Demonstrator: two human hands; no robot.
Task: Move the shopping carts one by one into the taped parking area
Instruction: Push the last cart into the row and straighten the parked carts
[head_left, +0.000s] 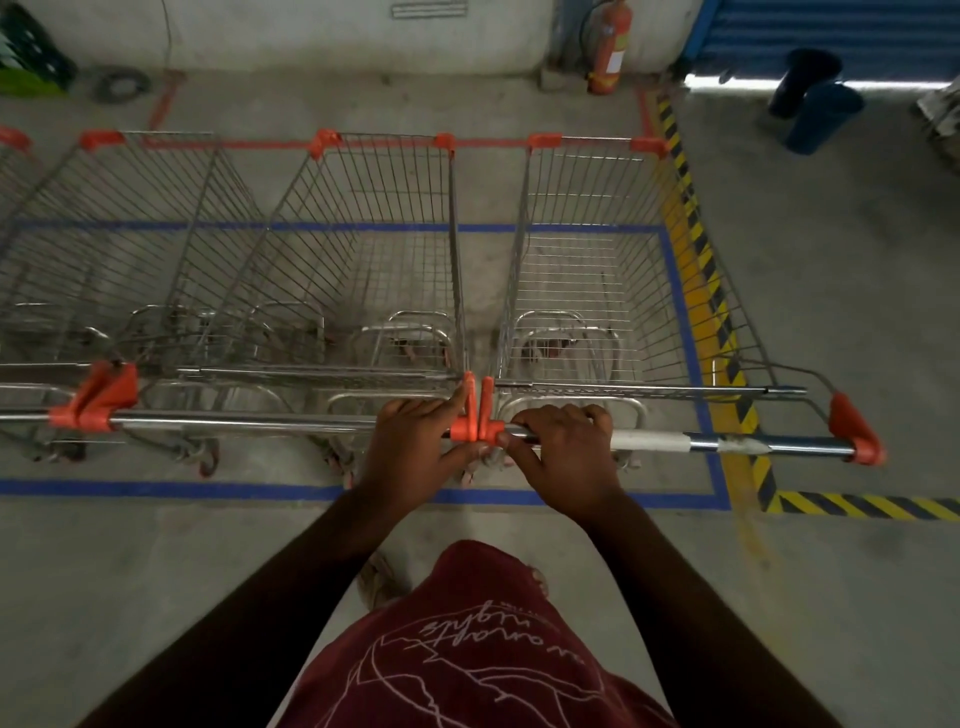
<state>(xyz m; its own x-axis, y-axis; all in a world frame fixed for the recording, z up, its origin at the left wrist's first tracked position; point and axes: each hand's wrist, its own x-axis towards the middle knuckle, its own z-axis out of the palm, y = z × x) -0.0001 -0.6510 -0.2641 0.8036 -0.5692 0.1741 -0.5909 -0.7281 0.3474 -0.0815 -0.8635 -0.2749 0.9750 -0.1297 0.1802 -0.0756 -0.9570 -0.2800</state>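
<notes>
Blue tape (156, 488) rings parked carts (363, 260), apparently.

Three wire shopping carts (363, 249) side by side, orange corner caps, chrome handlebars (769, 444) nearest the camera, baskets empty, parked inside the blue taped parking area (156, 489) on concrete floor

Dim indoor light; daylight glares under the blue shutter (831, 31) at top right (slightly blown out). Wide-angle distortion bends the edges, and the corners are darker and soft.
</notes>
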